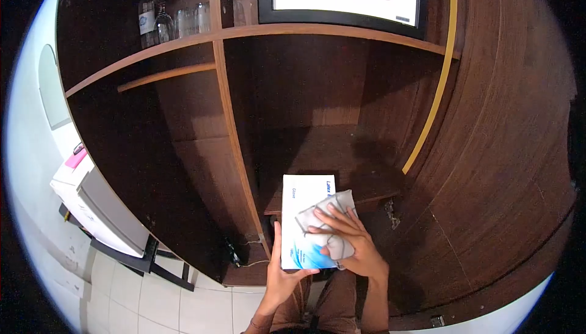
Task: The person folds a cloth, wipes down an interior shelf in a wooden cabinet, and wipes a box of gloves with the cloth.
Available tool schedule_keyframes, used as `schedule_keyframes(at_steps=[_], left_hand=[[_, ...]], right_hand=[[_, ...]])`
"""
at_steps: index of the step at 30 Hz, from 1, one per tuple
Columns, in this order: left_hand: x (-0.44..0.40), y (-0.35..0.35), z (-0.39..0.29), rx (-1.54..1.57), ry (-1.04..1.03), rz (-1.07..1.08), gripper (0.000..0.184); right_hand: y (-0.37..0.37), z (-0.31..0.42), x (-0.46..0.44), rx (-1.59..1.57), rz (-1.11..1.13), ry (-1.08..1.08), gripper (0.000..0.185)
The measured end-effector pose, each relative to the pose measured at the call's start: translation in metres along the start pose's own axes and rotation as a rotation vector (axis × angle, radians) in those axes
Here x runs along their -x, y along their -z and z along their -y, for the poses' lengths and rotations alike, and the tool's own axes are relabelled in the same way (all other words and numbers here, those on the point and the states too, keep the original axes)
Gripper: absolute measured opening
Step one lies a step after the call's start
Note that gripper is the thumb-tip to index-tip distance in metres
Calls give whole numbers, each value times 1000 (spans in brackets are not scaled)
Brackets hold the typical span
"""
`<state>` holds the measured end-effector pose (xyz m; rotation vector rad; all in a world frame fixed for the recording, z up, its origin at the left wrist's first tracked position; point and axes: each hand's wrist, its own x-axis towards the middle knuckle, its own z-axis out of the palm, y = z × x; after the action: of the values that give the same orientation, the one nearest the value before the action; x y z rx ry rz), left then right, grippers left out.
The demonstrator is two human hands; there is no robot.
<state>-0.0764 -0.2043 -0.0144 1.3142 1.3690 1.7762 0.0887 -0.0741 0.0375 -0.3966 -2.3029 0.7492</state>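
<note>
The left hand (284, 281) has a narrow grip on the lower left edge of a white glove box (296, 212), while the right hand (359, 245), with its fingers spread, lies upon a cloth (343, 200) on the box's right part; whether it pinches the cloth or only presses it, I cannot tell. The wiping seems under way and not finished: the cloth is on the box, beneath the right grip, and both things are away from the cabinet shelf (308, 141) beyond the hands.
</note>
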Motion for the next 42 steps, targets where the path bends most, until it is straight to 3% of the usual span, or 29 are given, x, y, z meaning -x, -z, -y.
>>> schedule_keyframes(at_steps=[8,10,16,19,23,26,28,29,33,34,36,42], left_hand=[[6,6,25,-66,36,-19,124],[3,4,10,-113,-94,-15,118],[0,2,3,14,34,0,126],[-1,0,0,38,16,-11,137],[-1,-2,-2,-6,-15,-24,135],[-5,-2,1,-208,-78,-61,129],[-8,0,-6,-562,-173,-139,120],[-10,1,-7,-491,-162,-125,117],[-20,10,-21,-811,-340,-98,124],[-26,11,-18,-813,-340,-97,124],[-39,13,-5,-516,-461,-20,135],[-66,20,-2,-608,-586,70,140]], right_hand=[[-28,27,0,170,92,99,58],[-30,30,11,172,111,98,57],[-13,25,26,93,167,30,56],[-7,20,17,72,81,-7,59],[-15,13,0,145,-20,-1,65],[-24,14,-5,189,-46,39,66],[-28,9,-8,251,-28,95,68],[-27,9,-11,251,-29,99,70],[-18,10,-23,174,-3,96,75],[-15,10,-27,173,-4,97,75],[-7,7,-37,191,55,83,74],[7,-18,-71,45,63,54,63]])
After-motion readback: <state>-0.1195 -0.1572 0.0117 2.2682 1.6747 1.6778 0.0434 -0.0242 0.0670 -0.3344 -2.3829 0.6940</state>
